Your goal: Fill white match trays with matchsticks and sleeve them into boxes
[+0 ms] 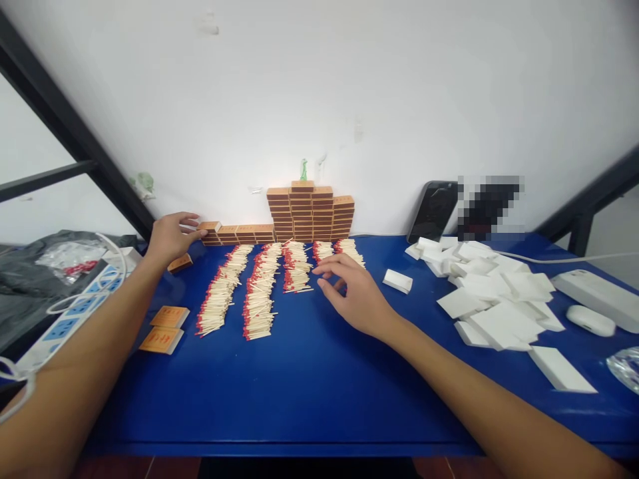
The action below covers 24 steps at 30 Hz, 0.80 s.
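Left hand (pixel 172 236) is out at the far left, fingers pinched on an orange cardboard matchbox (pixel 210 227) at the end of the low row, beside the stepped stack of shut boxes (pixel 309 213) against the wall. Right hand (pixel 357 299) hovers released, fingers spread, over thin red-tipped matchsticks (pixel 259 289) lying loose in rows on the blue surface (pixel 309 386) — flat white trays (pixel 494 293) heaped at right.

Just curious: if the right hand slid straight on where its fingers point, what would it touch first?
Likely the middle row of matches just past the right hand; it may hover above them.
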Available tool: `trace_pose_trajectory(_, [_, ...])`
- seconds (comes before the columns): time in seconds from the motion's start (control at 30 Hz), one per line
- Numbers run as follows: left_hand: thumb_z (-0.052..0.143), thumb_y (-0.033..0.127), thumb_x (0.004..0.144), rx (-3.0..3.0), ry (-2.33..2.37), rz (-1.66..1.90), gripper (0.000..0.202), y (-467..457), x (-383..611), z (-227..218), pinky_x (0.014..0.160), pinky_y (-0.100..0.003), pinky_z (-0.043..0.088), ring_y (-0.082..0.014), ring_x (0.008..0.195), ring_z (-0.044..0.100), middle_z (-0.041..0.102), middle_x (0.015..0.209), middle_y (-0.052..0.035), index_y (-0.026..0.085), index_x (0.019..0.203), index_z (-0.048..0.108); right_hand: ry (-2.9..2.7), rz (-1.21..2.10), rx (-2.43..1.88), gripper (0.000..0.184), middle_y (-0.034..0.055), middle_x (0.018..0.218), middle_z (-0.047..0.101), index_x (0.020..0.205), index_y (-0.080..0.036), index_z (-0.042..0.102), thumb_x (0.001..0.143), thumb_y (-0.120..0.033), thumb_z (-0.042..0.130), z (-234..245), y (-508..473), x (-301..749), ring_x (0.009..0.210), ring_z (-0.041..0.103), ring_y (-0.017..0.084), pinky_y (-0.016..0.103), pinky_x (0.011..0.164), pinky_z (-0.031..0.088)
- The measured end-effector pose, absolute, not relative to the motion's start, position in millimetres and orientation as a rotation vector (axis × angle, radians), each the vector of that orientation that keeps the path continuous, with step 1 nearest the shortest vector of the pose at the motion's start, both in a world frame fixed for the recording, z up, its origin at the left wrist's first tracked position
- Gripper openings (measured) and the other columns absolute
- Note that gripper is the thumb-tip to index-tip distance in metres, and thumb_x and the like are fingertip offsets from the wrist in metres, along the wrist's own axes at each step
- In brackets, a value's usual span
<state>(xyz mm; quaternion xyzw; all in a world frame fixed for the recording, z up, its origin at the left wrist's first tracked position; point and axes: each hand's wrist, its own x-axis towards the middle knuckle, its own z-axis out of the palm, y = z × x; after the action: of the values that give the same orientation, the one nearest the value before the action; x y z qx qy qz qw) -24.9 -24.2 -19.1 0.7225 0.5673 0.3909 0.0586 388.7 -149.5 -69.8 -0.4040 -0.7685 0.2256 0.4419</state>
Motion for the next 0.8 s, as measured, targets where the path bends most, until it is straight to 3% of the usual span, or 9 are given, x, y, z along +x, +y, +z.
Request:
trace_pose_trajectory(0.13, [0.085,0.059,0.084,2.202,1.973,1.101,0.056,-40,-16,-11,0.068,-0.022,0.044,-0.0101,0.069,0.063,0.078,0.087,0.0043,0.011,0.112,0.074,-2.147,0.252,-1.182,0.022,0.0115,0.101,0.076,0.102,-0.020,0.076,0.102,-0.027,0.056,-45,-136,426,0.088,0.069,0.024,0.043,0.083,0.057])
trace_pose_trajectory(0.23, [0.085,0.058,0.083,2.295,1.988,0.970,0.052,-59,-5,0,0.070,-0.025,0.044,-0.0147,0.072,0.066,0.080,0.088,0.0026,0.016,0.113,0.077,-2.240,-0.014,-1.545,0.027,0.0152,0.105,0.077,0.108,-0.017,0.077,0.098,-0.036,0.061,-21,-125,477,0.095,0.071,0.031,0.046,0.083,0.054])
trace_pose_trajectory(0.3, [0.084,0.060,0.083,2.378,1.896,0.823,0.044,-73,5,5,0.069,-0.027,0.045,-0.0177,0.073,0.069,0.080,0.085,0.0024,0.021,0.102,0.081,-2.232,0.047,-1.795,0.037,0.0144,0.104,0.078,0.111,-0.017,0.077,0.090,-0.047,0.069,-13,-121,507,0.087,0.071,0.031,0.043,0.073,0.055])
trace_pose_trajectory(0.4, [0.072,0.059,0.092,2.571,1.745,0.772,0.038,-94,27,3,0.070,-0.032,0.048,-0.0194,0.070,0.067,0.079,0.082,-0.0019,0.023,0.101,0.082,-2.234,0.261,-1.954,0.052,0.0136,0.109,0.078,0.112,-0.020,0.078,0.078,-0.059,0.079,-16,-119,530,0.083,0.073,0.029,0.040,0.067,0.056])
trace_pose_trajectory(0.53, [0.061,0.054,0.098,2.847,1.547,0.655,0.038,-118,60,-8,0.072,-0.036,0.050,-0.0248,0.079,0.072,0.081,0.091,-0.0074,0.024,0.110,0.081,-2.289,0.304,-1.967,0.047,0.0129,0.109,0.079,0.105,-0.022,0.079,0.069,-0.051,0.086,-31,-116,526,0.088,0.075,0.032,0.040,0.069,0.057])
trace_pose_trajectory(0.67, [0.058,0.046,0.104,2.999,1.240,0.685,0.032,-141,93,-18,0.070,-0.034,0.051,-0.0244,0.083,0.074,0.080,0.093,-0.0090,0.024,0.107,0.082,-2.278,0.236,-2.008,0.028,0.0111,0.096,0.080,0.091,-0.022,0.077,0.072,-0.042,0.085,-27,-119,515,0.080,0.073,0.030,0.038,0.063,0.052])
trace_pose_trajectory(0.8, [0.061,0.041,0.107,3.006,1.037,0.800,0.028,-166,121,-28,0.074,-0.032,0.055,-0.0204,0.081,0.074,0.079,0.090,-0.0059,0.021,0.120,0.076,-2.253,0.236,-1.650,0.035,0.0076,0.086,0.078,0.104,-0.024,0.080,0.085,-0.053,0.078,-6,-140,486,0.073,0.068,0.025,0.036,0.064,0.048])
